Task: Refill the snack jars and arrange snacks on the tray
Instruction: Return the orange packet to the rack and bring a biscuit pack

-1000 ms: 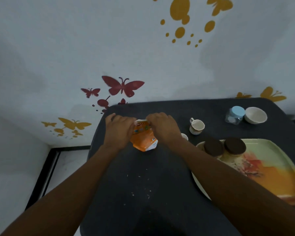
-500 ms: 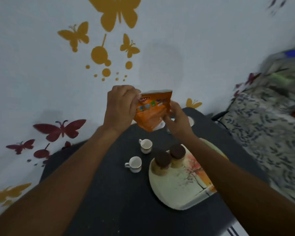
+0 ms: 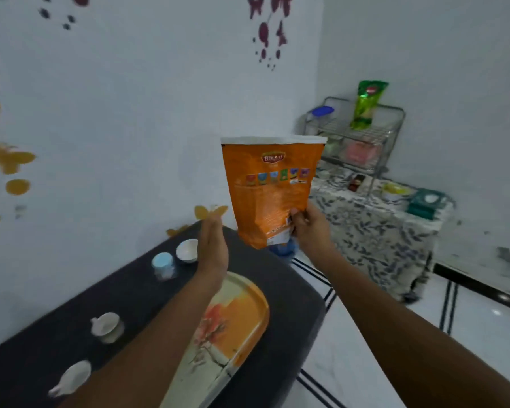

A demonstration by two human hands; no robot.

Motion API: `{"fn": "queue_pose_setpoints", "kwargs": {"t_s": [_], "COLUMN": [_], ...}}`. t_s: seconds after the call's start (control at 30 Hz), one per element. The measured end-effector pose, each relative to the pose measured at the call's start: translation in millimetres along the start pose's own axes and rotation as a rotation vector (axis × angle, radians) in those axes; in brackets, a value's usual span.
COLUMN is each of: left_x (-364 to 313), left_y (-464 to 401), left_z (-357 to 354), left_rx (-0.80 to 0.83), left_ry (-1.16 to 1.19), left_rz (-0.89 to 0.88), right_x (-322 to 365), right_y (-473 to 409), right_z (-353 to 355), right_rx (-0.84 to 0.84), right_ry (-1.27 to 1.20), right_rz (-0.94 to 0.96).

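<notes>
Nearest me, the tray (image 3: 242,316) lies flat on the dark table (image 3: 292,313), its orange and cream picture partly hidden under my left forearm. Two white cups (image 3: 106,326) sit on the table to the left of the tray, one nearer me and blurred. Farther along stand a small jar with a pale blue lid (image 3: 163,265) and, just beside it, a white bowl (image 3: 187,250).

My left hand (image 3: 214,245) is raised above the table with its fingers straight and together, palm turned toward the packet, holding nothing and not touching it. My right hand (image 3: 308,228) pinches the lower right corner of the orange snack packet (image 3: 270,195), thumb on the printed face and fingers behind. The packet hangs upright in the air past the far end of the table, its white top edge uppermost; whether that edge is torn open I cannot tell.

Beyond it, a cloth-covered side table (image 3: 365,225) carries a wire rack (image 3: 357,136), with a green packet (image 3: 367,106) standing on the top shelf.
</notes>
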State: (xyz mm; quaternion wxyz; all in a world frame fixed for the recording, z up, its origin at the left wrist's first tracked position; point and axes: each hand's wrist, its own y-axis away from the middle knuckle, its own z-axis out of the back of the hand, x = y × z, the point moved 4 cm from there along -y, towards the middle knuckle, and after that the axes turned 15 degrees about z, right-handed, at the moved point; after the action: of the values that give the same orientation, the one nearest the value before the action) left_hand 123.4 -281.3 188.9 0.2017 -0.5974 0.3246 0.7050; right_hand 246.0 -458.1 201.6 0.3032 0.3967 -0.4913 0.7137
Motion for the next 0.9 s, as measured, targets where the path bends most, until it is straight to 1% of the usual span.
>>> {"fn": "queue_pose_setpoints", "kwargs": {"t_s": [0.03,0.07,0.1,0.17,0.27,0.47,0.57,0.7,0.8,0.9], "left_x": [11.4,20.3,26.0,23.0,9.3,-9.9,-22.7,-32.9,-45.5,-61.4], "left_y": [-0.6,-2.7,-4.8,-6.5,-11.2,-19.5,-33.3,-72.7,-114.1,-155.9], "left_z": [-39.4,-68.4,-92.5,-142.2,-212.9,-316.9,-368.9,-431.2,-476.9,-521.4], "left_rx": [0.101,0.175,0.23,0.312,0.346,0.525,0.53,0.445,0.496,0.53], "left_ry": [0.043,0.054,0.034,0.024,0.031,0.032,0.015,0.072,0.081,0.1], "left_rz": [0.105,0.166,0.18,0.153,0.086,-0.08,-0.146,-0.105,-0.09,-0.073], "right_x": [-11.6,-20.8,-28.7,-46.8,-77.3,-120.5,-138.1,-166.3,-189.2,-216.5], "right_y": [-9.0,-16.5,-22.3,-35.7,-52.9,-81.7,-102.1,-141.8,-186.2,-238.8], "right_z": [32.4,56.1,75.7,119.1,182.0,267.7,302.9,335.9,360.1,379.4], "right_rx": [-0.024,-0.034,-0.041,-0.071,-0.15,-0.244,-0.292,-0.237,-0.212,-0.145], "right_ry": [0.007,0.016,0.015,-0.006,-0.061,0.015,0.031,-0.028,-0.071,0.01], "right_rz": [-0.017,-0.028,-0.039,-0.072,-0.129,-0.114,-0.106,-0.101,-0.115,-0.133]}}
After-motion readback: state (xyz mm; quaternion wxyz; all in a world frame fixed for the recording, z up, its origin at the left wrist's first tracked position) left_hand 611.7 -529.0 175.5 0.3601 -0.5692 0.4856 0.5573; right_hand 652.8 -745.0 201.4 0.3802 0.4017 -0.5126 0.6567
